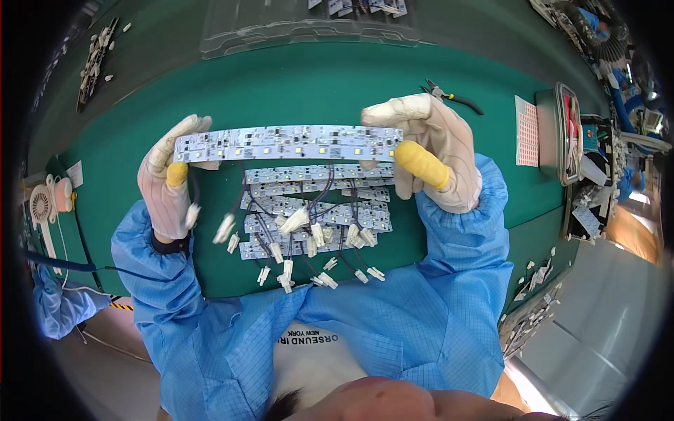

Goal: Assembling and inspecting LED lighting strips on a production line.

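A long white LED circuit board (288,143) is stretched between my two gloved hands, above the green mat. My left hand (168,179) grips its left end, with a yellow-covered thumb at the front. On the right end, my right hand (437,154) holds the board between its yellow-covered thumb and the fingers behind. Dark wires with white plugs hang below the board. Nearer to me lies a stack of similar LED boards (316,209), their wires and white connectors (288,266) spread over the front. The held board hides part of the mat behind it.
Cutting pliers (453,97) lie beyond my right hand. At the right stand a red-dotted label sheet (526,131) and a metal box (559,133). A clear plastic tray (302,31) sits at the back, with a small fan (42,203) at the left.
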Tool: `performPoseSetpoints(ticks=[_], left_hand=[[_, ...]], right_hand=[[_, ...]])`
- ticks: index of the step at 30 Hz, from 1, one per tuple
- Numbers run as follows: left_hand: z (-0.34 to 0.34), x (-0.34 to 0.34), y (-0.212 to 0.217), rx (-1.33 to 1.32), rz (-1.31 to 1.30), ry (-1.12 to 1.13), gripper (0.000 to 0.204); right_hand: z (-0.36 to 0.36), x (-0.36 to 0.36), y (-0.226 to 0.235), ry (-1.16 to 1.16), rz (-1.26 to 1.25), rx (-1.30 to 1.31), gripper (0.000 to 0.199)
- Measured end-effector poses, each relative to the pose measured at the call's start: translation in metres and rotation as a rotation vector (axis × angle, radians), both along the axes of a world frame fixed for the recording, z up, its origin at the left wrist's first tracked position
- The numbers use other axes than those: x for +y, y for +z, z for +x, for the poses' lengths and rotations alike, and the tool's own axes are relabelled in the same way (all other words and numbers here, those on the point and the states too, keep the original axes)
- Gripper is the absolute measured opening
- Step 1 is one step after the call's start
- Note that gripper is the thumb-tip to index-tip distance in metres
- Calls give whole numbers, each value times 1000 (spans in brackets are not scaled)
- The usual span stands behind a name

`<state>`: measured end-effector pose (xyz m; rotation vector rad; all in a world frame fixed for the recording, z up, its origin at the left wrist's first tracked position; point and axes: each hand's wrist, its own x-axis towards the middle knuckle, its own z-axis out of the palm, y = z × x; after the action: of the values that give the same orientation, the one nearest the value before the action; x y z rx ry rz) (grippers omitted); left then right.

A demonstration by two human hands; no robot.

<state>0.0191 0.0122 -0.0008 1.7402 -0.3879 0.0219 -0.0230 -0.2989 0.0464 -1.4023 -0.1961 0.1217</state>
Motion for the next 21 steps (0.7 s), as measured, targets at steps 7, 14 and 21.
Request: performPoseSetpoints(ticks=[7, 14, 21], left_hand=[[-6, 3, -4, -57, -156, -28, 60], [-13, 4, 13, 107, -213, -210, 62], [-11, -3, 13, -135, -256, -174, 47]], right_hand=[[4, -6, -6, 0, -10, 3, 53], [3, -13, -18, -75, 8, 73, 63], [8, -5, -17, -66, -17, 52, 50]])
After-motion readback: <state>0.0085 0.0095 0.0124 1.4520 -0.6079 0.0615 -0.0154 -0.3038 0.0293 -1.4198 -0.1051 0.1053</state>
